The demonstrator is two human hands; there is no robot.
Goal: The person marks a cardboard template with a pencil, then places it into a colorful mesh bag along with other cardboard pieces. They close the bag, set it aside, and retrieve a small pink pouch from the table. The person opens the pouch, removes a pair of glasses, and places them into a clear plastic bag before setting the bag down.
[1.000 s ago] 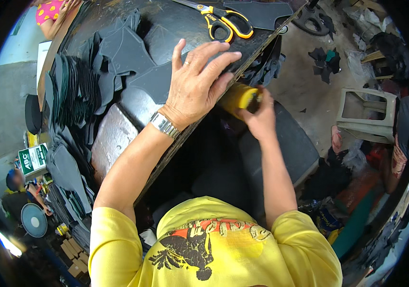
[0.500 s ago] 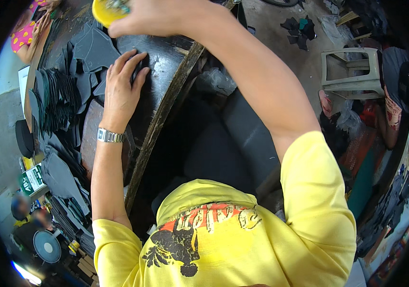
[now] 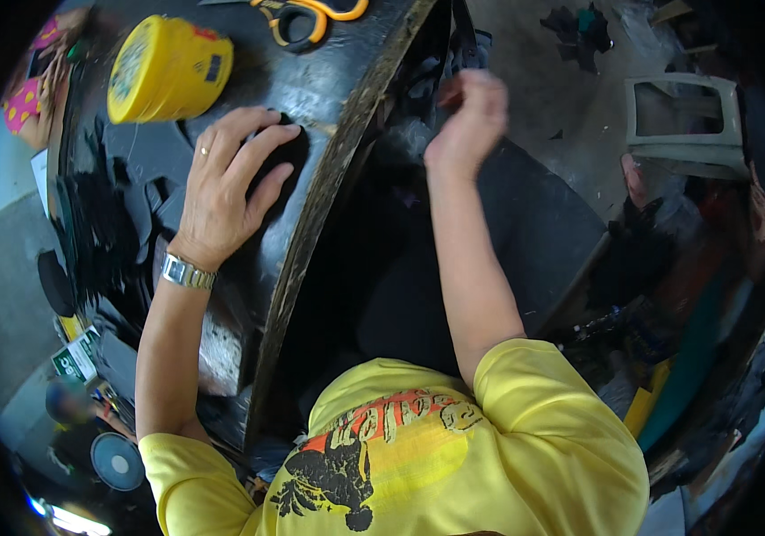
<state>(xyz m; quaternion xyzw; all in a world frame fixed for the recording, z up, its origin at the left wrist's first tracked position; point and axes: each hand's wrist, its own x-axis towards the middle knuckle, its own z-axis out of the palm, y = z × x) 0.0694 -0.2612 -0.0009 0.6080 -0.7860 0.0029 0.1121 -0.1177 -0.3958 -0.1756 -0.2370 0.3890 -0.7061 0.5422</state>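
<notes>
My left hand [image 3: 232, 183], with a ring and a metal wristwatch [image 3: 188, 271], rests on the dark worktable [image 3: 275, 228]. Its fingers and thumb are apart; a black shape shows beneath them, too dark to tell whether it is a piece or shadow. Just beyond that hand is a yellow tub [image 3: 188, 76], its patterned end facing left. Orange-handled scissors [image 3: 302, 27] lie at the far side of the table. Off the table's right edge, my right hand [image 3: 470, 121] hangs in the air, its fingers curled and smeared by motion. What it may hold cannot be made out.
Stacked dark flat pieces [image 3: 101, 237] cover the table's left part. A worn wooden edge [image 3: 311, 205] bounds it on the right. A pale plastic stool [image 3: 686, 152] stands on the floor at right. Another person's hands [image 3: 54, 71] are at the far left; a fan [image 3: 117, 462] is lower left.
My right hand has let go of the yellow tub and drawn back to the right, past the table edge. The tub now sits on the table. The view has shifted, bringing the scissors into sight.
</notes>
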